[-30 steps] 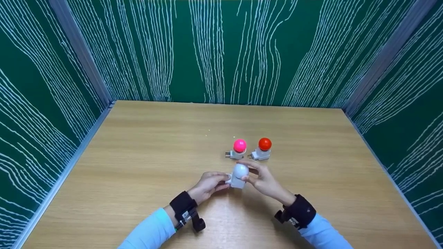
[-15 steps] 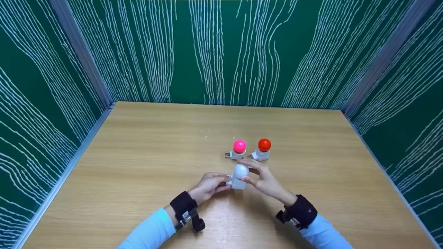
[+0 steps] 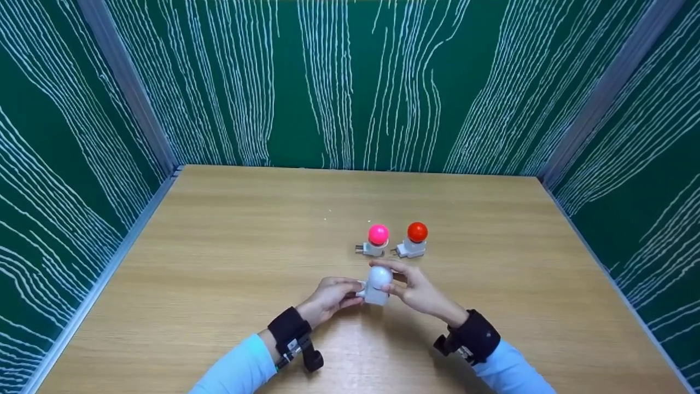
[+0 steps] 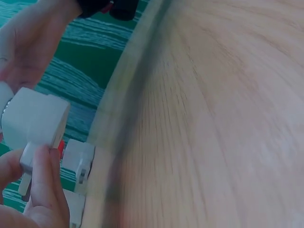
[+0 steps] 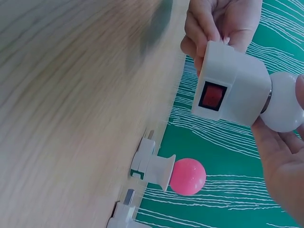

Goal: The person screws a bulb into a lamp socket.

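Observation:
Both hands hold one white plug-in night light over the wooden table. My left hand grips its boxy white socket base, which shows a red switch in the right wrist view. My right hand curls its fingers round the white bulb on top of that base. The base also shows in the left wrist view, pinched by my left fingers. The bulb sits against my right palm.
Two more night lights stand just beyond my hands: one with a pink bulb and one with a red bulb, each on a white plug base. Green patterned walls close in the table on three sides.
Both hands and the white night light have drifted slightly toward me. The grip looks the same. The pink and red lights have not moved on the table.

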`<state>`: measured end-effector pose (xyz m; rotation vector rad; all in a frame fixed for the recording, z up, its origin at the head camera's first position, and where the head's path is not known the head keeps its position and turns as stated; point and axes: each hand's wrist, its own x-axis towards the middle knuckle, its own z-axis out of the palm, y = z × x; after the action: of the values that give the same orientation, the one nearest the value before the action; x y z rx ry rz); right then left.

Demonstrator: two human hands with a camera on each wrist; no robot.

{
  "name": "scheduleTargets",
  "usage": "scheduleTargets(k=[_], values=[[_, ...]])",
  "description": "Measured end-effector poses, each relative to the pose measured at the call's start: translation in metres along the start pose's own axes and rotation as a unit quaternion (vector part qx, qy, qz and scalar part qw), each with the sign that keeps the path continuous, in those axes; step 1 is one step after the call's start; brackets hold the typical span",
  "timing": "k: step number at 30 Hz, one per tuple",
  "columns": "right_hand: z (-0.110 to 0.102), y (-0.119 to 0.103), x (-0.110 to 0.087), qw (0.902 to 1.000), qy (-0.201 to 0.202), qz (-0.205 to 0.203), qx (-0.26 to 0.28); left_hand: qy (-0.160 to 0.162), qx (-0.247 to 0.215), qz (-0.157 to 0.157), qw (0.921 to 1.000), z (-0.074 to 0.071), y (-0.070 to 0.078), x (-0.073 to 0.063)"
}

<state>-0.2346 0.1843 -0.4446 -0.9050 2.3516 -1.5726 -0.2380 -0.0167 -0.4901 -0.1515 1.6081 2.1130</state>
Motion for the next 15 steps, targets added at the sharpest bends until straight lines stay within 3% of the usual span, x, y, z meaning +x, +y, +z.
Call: scheduleTargets(k=[15], values=[[0.0067, 0.0028, 0.0025, 0.9977, 0.057, 0.012, 0.035, 0.033, -0.024, 0.013, 0.9991, 0.0036, -0.002, 0.0003]])
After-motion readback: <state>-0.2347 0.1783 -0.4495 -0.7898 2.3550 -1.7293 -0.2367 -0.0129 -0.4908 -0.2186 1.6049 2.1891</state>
